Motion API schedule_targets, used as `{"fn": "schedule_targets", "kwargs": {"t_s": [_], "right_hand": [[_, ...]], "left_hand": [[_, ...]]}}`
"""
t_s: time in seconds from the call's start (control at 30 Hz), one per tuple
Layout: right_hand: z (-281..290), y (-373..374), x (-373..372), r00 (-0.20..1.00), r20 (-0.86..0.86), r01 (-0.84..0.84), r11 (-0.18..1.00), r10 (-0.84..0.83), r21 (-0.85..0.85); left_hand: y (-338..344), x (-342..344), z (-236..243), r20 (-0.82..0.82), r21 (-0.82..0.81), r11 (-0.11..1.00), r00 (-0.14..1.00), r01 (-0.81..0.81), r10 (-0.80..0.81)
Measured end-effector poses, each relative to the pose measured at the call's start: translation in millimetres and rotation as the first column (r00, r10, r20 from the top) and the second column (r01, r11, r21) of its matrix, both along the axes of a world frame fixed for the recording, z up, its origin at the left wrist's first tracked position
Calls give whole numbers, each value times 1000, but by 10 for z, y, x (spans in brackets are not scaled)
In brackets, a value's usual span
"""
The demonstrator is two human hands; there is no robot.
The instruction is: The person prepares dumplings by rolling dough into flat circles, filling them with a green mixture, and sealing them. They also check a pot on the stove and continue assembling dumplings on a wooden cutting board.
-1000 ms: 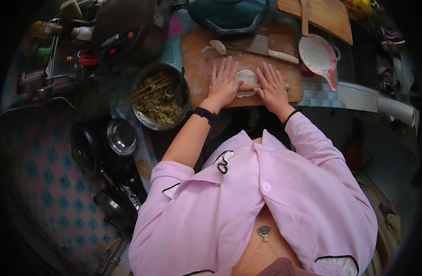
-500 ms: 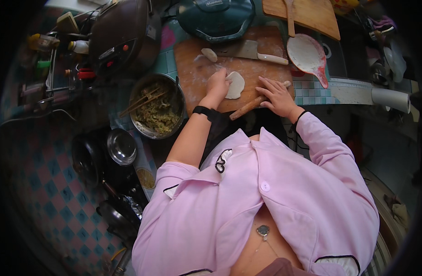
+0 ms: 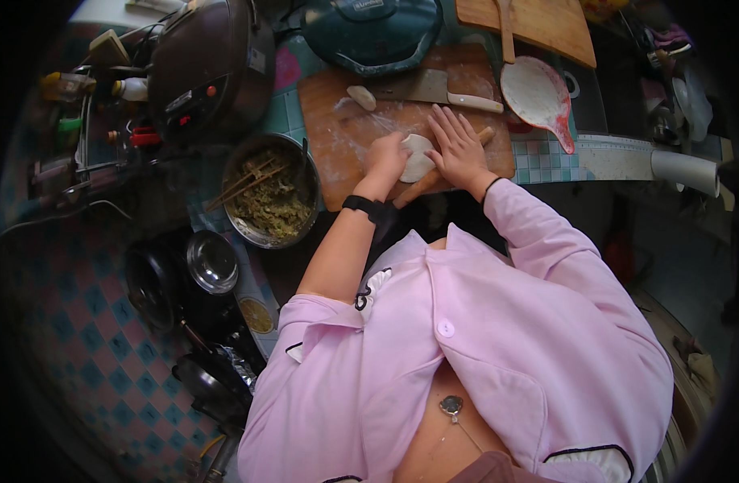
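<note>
A flat round of dough (image 3: 418, 160) lies on the floury wooden board (image 3: 325, 129). My left hand (image 3: 387, 159) pinches its left edge between thumb and fingers. Stretched out flat, the fingers of my right hand (image 3: 461, 150) point away from me, with the palm over the wooden rolling pin (image 3: 422, 187). The pin lies aslant, its near end by the board's front edge, and the hand hides its middle. Farther back on the board are a small lump of dough (image 3: 361, 98) and a cleaver (image 3: 426, 85) with a pale handle.
Left of the board stands a metal bowl (image 3: 231, 211) of greenish filling with chopsticks (image 3: 244, 183) in it. Behind the board is a dark green appliance (image 3: 369, 36). A red-rimmed scoop of flour (image 3: 534, 92) sits at the back right. A dark rice cooker (image 3: 216, 72) stands back left.
My right hand has moved left and away from me along with the rolling pin, up to the dough round's right edge. My left hand still pinches the dough.
</note>
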State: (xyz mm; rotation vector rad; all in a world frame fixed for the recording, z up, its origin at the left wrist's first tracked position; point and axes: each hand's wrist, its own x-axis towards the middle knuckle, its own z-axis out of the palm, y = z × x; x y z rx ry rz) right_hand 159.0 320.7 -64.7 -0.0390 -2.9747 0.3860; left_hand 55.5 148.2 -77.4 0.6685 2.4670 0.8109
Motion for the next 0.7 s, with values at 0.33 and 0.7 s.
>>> {"fn": "schedule_targets", "kwargs": {"t_s": [0.33,0.7], "right_hand": [[-128,-121,-492,988,-99,120,993,-121,-19],[52,-31,279,991,108,76,996,-80,43]], "left_hand": [[225,112,145,8,-174,980,995,-94,97],[-51,72,155,60,-112,968,971,-226,233]]}}
